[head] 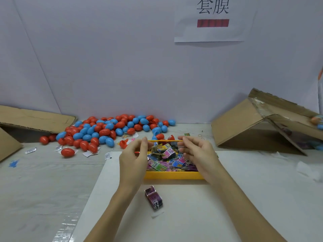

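A yellow tray (pixel 174 175) full of several small colourful printed packets (pixel 167 154) sits on a white sheet (pixel 192 206) in front of me. My left hand (pixel 134 158) hovers over the tray's left end with its fingers curled and thumb and forefinger raised. My right hand (pixel 197 154) hovers over the right end, fingers curled inward toward the left hand. Anything thin held between the fingertips is too faint to make out. A small purple printed box (pixel 154 198) lies on the sheet just in front of the tray.
A heap of several red and blue plastic eggs (pixel 108 130) lies behind the tray to the left, with paper slips among them. Tipped cardboard boxes stand at the far left (pixel 31 121) and right (pixel 258 126). A wall with a paper sign (pixel 213 20) closes the back.
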